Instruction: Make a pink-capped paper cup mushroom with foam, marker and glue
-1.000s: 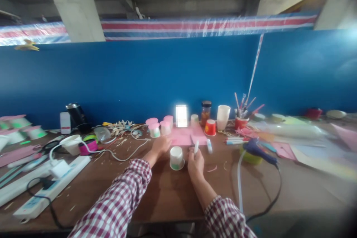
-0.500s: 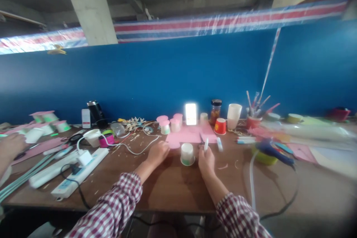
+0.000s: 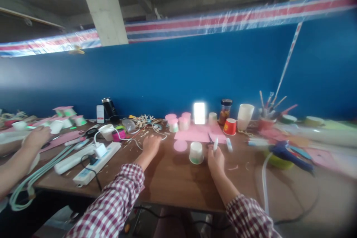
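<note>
My right hand (image 3: 216,160) is closed round a white marker pen (image 3: 215,144), which points up. The dark pair of scissors (image 3: 210,139) sticks out of the same hand. Just left of that hand a white paper cup (image 3: 196,153) with a green band stands upside down. My left hand (image 3: 151,145) hovers over the table, left of a flat pink paper disc (image 3: 180,145); its fingers look loosely apart, though blurred. Behind the disc lies a pink paper sheet (image 3: 189,135). Several small cups topped with pink discs (image 3: 173,125) stand at its left edge.
A lit phone (image 3: 199,113) leans at the back, beside a jar (image 3: 225,111) and a red cup (image 3: 230,126). A power strip (image 3: 97,163) with cords lies at left, near a co-worker's hand (image 3: 37,137). At right is a blue glue gun (image 3: 291,155).
My left hand has moved left, away from the pink disc. A pink scrap now shows beside my left forearm. The view has turned left; my right hand stays beside the cup.
</note>
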A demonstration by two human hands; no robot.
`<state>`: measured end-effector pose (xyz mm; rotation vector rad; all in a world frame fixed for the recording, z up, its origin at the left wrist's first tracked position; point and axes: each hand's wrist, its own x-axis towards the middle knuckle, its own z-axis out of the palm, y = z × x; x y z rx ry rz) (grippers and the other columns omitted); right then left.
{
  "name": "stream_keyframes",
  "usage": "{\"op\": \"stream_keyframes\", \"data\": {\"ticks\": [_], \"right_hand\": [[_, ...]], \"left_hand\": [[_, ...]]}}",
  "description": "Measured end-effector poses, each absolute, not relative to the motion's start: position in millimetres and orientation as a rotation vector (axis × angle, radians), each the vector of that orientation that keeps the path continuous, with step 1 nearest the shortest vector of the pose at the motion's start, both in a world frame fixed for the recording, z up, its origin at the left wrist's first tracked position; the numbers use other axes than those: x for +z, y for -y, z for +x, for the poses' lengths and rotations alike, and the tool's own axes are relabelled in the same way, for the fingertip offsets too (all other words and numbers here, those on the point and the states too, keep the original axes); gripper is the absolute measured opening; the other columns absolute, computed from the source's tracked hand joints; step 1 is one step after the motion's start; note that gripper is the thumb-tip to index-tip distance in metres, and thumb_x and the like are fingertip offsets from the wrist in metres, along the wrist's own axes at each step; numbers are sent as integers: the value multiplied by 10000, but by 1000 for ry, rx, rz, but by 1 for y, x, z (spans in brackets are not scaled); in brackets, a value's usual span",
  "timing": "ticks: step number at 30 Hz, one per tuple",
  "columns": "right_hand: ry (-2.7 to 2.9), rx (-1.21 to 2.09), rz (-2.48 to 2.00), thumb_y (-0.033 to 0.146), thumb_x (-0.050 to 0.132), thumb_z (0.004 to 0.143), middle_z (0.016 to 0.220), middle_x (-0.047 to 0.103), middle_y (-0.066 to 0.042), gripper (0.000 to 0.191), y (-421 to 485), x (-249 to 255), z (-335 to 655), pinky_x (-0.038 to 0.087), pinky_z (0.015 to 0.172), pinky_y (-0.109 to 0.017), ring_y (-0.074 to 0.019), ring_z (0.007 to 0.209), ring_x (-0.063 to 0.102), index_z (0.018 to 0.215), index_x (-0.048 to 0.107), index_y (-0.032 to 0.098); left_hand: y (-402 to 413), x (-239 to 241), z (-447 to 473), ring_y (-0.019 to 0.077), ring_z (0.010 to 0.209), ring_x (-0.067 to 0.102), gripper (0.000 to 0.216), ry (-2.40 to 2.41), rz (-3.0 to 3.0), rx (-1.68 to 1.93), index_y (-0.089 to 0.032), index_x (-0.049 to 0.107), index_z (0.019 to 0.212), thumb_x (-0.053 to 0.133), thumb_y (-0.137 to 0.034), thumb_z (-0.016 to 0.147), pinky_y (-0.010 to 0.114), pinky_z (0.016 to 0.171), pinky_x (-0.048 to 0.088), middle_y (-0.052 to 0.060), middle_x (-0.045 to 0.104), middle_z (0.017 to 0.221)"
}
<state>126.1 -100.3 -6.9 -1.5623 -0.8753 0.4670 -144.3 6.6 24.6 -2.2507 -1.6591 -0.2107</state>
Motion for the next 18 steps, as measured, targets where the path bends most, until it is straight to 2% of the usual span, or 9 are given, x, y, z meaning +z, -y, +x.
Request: {"op": "stream_keyframes", "data": {"ticks": [4, 10, 14, 18], "right_hand": [[874, 467, -1554, 299, 457, 785, 682, 689, -71, 283, 98, -11, 127, 447, 645, -301, -223, 643, 626, 894, 666, 142], [876, 455, -1562, 298, 467, 776, 673, 680, -71, 272, 99, -9, 127, 432, 641, -300, -221, 640, 611, 860, 674, 143], [889, 456, -1548, 281, 466, 772, 680, 679, -66, 272, 100, -9, 127, 433, 637, -287, -214, 648, 614, 887, 667, 139], [886, 438, -1545, 299, 468, 776, 665, 670, -61, 280, 99, -12, 127, 432, 619, -286, -212, 624, 604, 890, 666, 138]], "left_hand": [[-9, 25, -155, 274, 960, 622, 300, 1757, -2213, -125, -179, 725, 818, 440, -87, 806, 404, 853, 433, 134, 703, 839], [-19, 36, -167, 304, 1032, 606, 343, 1942, -2068, -86, -142, 717, 935, 389, -102, 844, 412, 840, 462, 187, 652, 1080], [-21, 36, -163, 291, 913, 655, 317, 2060, -2061, -17, -116, 717, 921, 416, -117, 819, 380, 752, 499, 197, 676, 987], [-16, 32, -154, 283, 903, 662, 279, 2045, -2147, 15, -144, 726, 851, 451, -179, 817, 363, 737, 502, 160, 694, 957]]}}
